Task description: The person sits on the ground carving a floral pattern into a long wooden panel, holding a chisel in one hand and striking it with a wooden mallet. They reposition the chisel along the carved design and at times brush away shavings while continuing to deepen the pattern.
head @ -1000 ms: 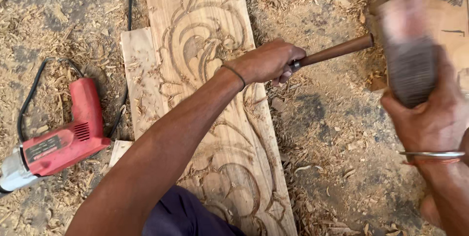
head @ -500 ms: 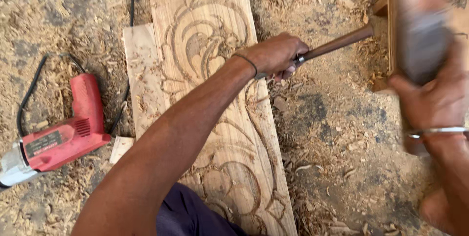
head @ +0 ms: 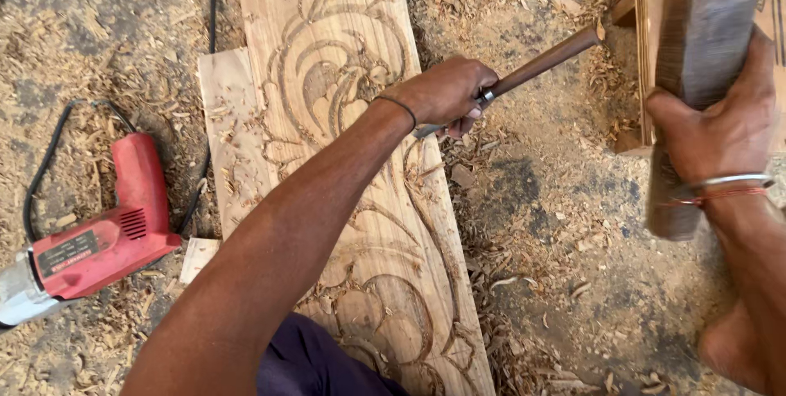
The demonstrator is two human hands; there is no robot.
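Since the earlier frames the mallet (head: 704, 76) has been swung in from the far right and is now seen raised close beside the chisel's (head: 536, 64) wooden handle end; the left hand has barely shifted on the plank.

The chisel is held in the closed grip of the left hand (head: 446, 93), fingers wrapped round the shaft just above the blade, whose tip is set on the right edge of the carved plank (head: 352, 158). The handle is slanted up and to the right. The mallet, a blurred block of wood, is clenched in the right hand (head: 720, 130), a metal bangle (head: 733, 181) being worn at the wrist.

The plank lies on the floor (head: 573, 224), which is strewn with shavings. A smaller board (head: 225, 134) is tucked under its left edge. A red drill (head: 98, 236) with a black cord (head: 49, 158) is left near the left edge of the floor area in view. A wooden piece (head: 634, 68) is seen behind the mallet.

A glancing blow is judged the main risk: the mallet is in fast motion and the handle end is small, so a miss could land on the left hand's knuckles. The blade could also skid off the plank's edge and split the relief, since the tip is set near that edge.
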